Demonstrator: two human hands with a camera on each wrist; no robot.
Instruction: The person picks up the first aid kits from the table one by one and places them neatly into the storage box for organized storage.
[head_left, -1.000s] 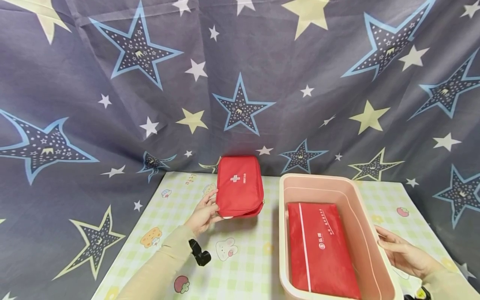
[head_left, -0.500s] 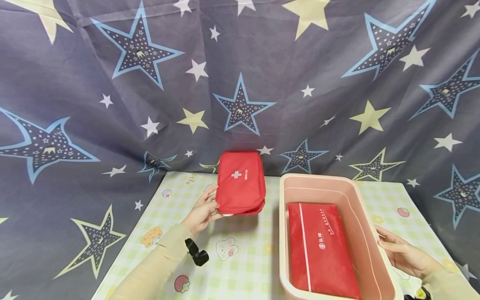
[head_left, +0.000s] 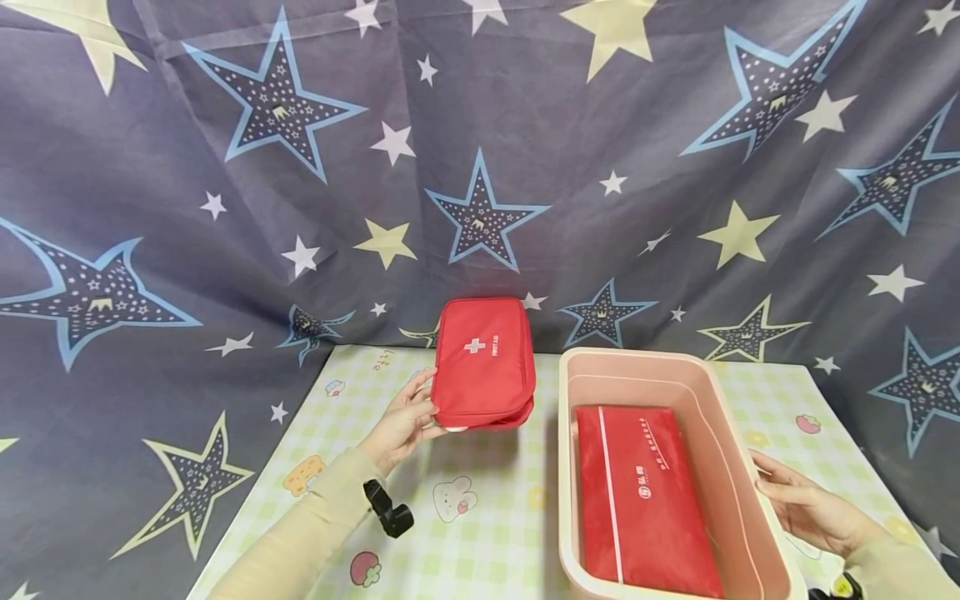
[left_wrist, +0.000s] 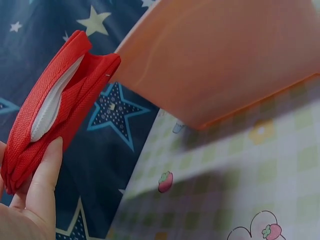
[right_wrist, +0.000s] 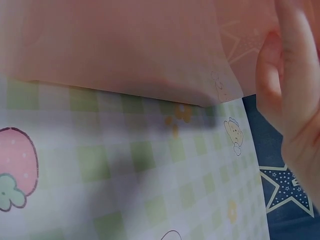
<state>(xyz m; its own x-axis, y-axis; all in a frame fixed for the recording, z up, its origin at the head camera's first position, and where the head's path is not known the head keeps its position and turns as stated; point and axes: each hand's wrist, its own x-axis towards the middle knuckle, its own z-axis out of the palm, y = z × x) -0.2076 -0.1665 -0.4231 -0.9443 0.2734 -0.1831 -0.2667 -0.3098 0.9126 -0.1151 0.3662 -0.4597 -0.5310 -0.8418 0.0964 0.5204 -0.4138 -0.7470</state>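
A red first aid pouch (head_left: 483, 358) with a white cross is held tilted above the table, left of the bin. My left hand (head_left: 401, 425) grips its lower left edge, thumb on one side and fingers on the other. In the left wrist view, the edge of the pouch (left_wrist: 55, 105) shows a white strip between its red layers. A pink plastic bin (head_left: 567, 467) stands on the right half of the table. Inside it lies a flat red pouch (head_left: 645, 500) with a white stripe and white lettering. My right hand (head_left: 813, 504) rests against the bin's right rim, its fingers fairly straight.
A green-and-white checked tablecloth (head_left: 487, 550) with cartoon prints covers the table. Behind and beside the table hangs a dark curtain (head_left: 525, 108) with stars. Each wrist wears a black device, such as the left wrist camera (head_left: 390, 510).
My left hand has raised the first aid pouch slightly, shifting it a little to the right. My right hand, the bin and the pouch inside have stayed put.
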